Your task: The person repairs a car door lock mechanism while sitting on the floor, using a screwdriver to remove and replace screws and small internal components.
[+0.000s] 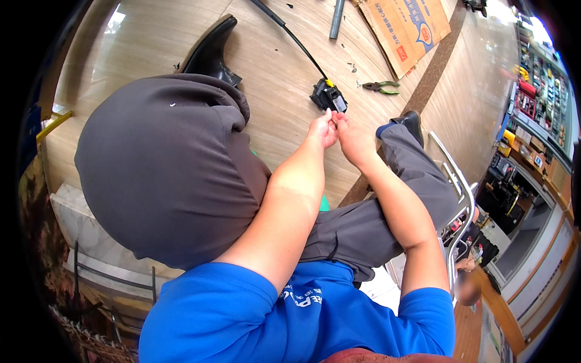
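Observation:
My left hand (324,129) and my right hand (357,140) meet in front of me, fingers pinched together at the tips. Whatever is between them is too small to make out. Just beyond the fingertips, a black boxy mechanism (327,95) with a pale label and a yellow piece lies on the floor. From its yellow end a black cable (298,41) runs up and away to the left. I cannot tell whether my fingers touch the mechanism. To its right lie pliers (381,88) with green and black handles.
A flattened cardboard sheet (407,33) lies on the tiled floor (272,91) at far right, near a grey tube (337,19). Small bits are scattered nearby. My black boots (209,53) flank the work. A metal chair frame (461,199) and stocked shelves (544,91) stand right.

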Available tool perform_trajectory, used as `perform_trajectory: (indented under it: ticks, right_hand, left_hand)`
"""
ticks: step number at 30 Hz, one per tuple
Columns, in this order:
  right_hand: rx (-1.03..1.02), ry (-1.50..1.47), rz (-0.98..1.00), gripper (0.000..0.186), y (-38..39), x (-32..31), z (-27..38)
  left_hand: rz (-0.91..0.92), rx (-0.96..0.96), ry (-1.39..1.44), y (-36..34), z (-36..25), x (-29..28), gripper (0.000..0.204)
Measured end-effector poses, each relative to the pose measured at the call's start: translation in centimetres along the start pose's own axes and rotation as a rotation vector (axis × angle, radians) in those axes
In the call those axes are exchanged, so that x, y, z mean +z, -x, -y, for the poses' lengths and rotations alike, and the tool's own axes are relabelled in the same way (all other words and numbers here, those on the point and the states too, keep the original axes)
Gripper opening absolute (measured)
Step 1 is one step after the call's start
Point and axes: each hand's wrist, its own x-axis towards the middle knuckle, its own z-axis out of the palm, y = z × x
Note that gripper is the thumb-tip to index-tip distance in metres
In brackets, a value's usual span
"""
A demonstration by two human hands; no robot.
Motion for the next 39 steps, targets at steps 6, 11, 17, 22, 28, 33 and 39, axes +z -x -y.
perform_trajectory:
  ticks: [6, 11, 17, 22, 28, 33, 39]
  right_hand:
    - [0.976, -1.222, 0.190, 0.019, -1.5, -1.1, -1.8]
    - [0.158, -0.196, 0.045, 0.025, -0.4, -3.0, 1.7]
    - [0.581, -0.877, 0.103, 0.021, -1.5, -0.7, -1.1]
    - [0.760, -1.100, 0.088, 0.021, -1.0, 0.1, -2.8]
    - [0.049, -0.096, 0.049, 0.031, 0.3, -0.4, -0.2]
    - [0.921, -1.479, 0.304, 0.021, -0.4, 0.0, -3.0]
    - [0.342, -0.592, 0.001, 0.019, 0.0, -0.9, 0.2]
  left_hand:
    - [0.036, -0.002, -0.119, 1.0, 0.9, 1.2, 0.034]
    - [0.068, -0.044, -0.079, 0.1, -0.6, -0.5, 0.033]
    - [0.014, 0.030, -0.136, -0.2, 0.2, 0.6, 0.032]
    - [0.034, 0.013, -0.142, -0.1, 0.8, 1.1, 0.030]
    - [0.023, -0.007, -0.093, -0.3, 0.0, 0.1, 0.029]
    - [0.026, -0.012, -0.085, 0.8, 0.7, 1.7, 0.031]
    - [0.046, -0.005, -0.075, -0.1, -0.9, 0.3, 0.031]
